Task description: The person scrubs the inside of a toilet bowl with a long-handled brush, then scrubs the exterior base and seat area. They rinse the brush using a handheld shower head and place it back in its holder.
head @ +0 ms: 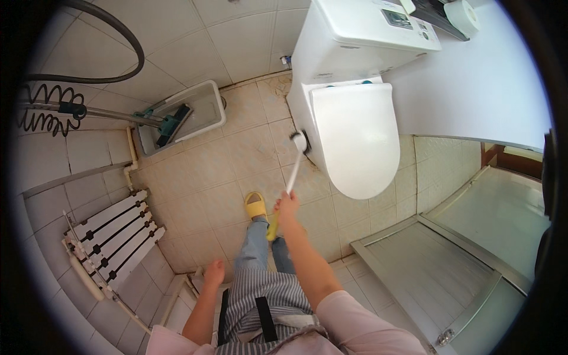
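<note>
My right hand (pixel 287 204) grips the handle of a long toilet brush (pixel 293 174), white along the shaft with a yellow-green grip end. The white brush head with dark bristles (pixel 300 141) is at the left side of the toilet base, close to the floor; whether it touches the porcelain I cannot tell. The white toilet (pixel 357 146) has its lid down. My left hand (pixel 214 271) hangs at my left side, fingers loosely curled, with no object visible in it. Below my hands are a striped apron (pixel 266 284) and a yellow slipper (pixel 255 205).
A grey tub (pixel 208 111) by the left wall holds a squeegee-type mop head (pixel 171 126). A dark hose (pixel 133 49) loops at upper left. A slatted white rack (pixel 115 239) is on the left wall. A framed glass door (pixel 435 275) stands at right, and toilet paper (pixel 462 17) sits upper right.
</note>
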`<move>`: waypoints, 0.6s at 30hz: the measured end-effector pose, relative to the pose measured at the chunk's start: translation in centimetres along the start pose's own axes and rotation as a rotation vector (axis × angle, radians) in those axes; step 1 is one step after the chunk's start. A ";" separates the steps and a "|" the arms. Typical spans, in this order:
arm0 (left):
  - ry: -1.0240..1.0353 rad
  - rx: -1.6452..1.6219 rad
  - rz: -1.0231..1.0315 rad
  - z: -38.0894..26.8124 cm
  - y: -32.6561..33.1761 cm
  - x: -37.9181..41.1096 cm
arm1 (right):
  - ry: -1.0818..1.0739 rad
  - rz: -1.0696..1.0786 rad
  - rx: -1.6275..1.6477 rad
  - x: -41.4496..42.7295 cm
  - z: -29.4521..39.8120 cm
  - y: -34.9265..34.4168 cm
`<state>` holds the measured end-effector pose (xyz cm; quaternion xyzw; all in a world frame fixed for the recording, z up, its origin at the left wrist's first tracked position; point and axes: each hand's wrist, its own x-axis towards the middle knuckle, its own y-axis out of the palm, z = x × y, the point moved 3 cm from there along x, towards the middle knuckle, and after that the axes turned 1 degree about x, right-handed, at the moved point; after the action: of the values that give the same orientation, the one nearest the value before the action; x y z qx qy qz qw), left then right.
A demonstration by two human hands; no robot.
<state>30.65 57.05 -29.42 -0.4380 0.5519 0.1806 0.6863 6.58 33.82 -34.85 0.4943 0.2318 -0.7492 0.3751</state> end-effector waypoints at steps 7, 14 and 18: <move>-0.160 -0.033 -0.014 8.3 2.9 2.3 | -0.233 0.103 -0.395 1.5 4.7 -1.1; -0.155 -0.276 0.026 9.0 3.6 2.5 | -0.031 0.056 -0.103 7.2 4.4 5.9; -0.199 -0.274 0.003 7.5 2.0 1.8 | -0.197 0.055 -0.449 11.6 5.6 1.9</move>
<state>34.22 63.71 -31.86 -0.5066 0.4520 0.2977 0.6711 2.26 24.80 -43.17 0.3291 0.3413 -0.7128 0.5168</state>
